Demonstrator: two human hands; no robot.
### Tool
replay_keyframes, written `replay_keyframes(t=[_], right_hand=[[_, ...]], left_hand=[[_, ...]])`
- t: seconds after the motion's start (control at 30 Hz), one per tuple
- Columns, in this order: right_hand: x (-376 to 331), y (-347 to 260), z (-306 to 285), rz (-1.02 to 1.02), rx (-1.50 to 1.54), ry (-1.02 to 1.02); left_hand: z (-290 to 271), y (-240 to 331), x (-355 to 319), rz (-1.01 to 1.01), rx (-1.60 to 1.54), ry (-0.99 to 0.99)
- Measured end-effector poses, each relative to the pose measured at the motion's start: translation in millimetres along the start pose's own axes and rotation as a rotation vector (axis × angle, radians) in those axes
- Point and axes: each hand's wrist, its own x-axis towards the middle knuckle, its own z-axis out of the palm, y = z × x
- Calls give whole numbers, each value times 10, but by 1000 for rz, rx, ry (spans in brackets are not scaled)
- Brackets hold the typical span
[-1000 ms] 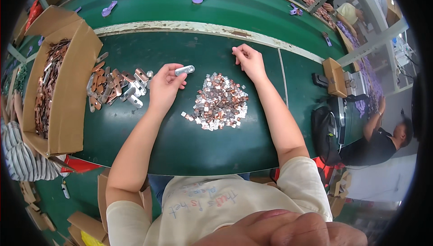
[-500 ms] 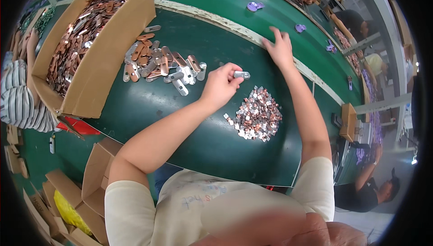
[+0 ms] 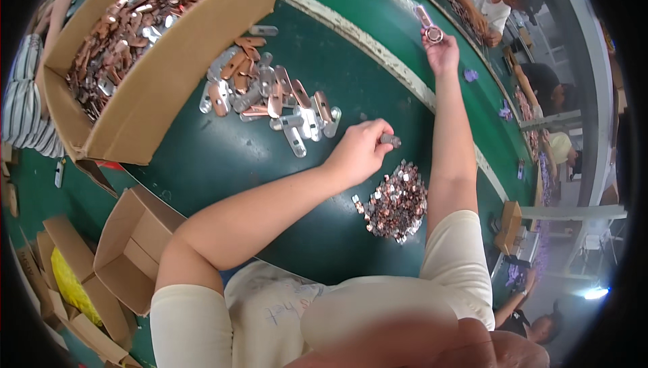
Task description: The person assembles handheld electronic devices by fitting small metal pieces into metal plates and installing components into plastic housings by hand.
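Stretched out over the green belt (image 3: 351, 4), my right hand (image 3: 443, 54) is closed on a purple piece with a ring-shaped end (image 3: 433, 33). Its narrow arm points away from me and a copper-coloured face shows. My left hand (image 3: 361, 152) pinches a small grey oblong metal plate (image 3: 390, 140) between thumb and fingers, above the dark green table. Just below that hand lies a heap of tiny silver and copper-coloured metal bits (image 3: 395, 203). Left of it are loose oblong metal plates (image 3: 277, 91), some silver, some copper-coloured, each with a small hole.
A large cardboard box (image 3: 182, 64) full of similar plates stands at the far left. Purple pieces (image 3: 470, 75) lie along the belt past a pale rail (image 3: 351, 34). Open cartons (image 3: 138, 233) sit at lower left. Other people work across the belt and at both sides.
My right hand, open near the rail before, has reached farther over the belt and taken hold of a purple piece. My left hand still holds its plate, now tilted. The whole view has shifted.
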Motion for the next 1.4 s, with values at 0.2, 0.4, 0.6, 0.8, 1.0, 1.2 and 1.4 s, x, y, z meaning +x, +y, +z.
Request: replay_keyframes(t=[0.2, 0.4, 0.6, 0.8, 1.0, 1.2, 1.4], right_hand=[[-226, -278, -206, -261, -1173, -37], [-765, -219, -164, -757, -1708, 42], [-2266, -335, -572, -375, -1211, 277], [-2844, -692, 292, -639, -833, 72], [-3689, -999, 1323, -454, -565, -714], [-3679, -746, 1539, -576, -168, -1004], [-3678, -781, 1524, -258, -148, -947]], left_hand=[[60, -6, 55, -69, -33, -30], [-29, 11, 14, -169, -127, -64], [60, 67, 3, -195, -80, -90], [28, 39, 16, -209, -128, -81], [-53, -5, -3, -228, -106, -36], [43, 69, 0, -218, -122, -65], [76, 54, 19, -207, -110, -71]])
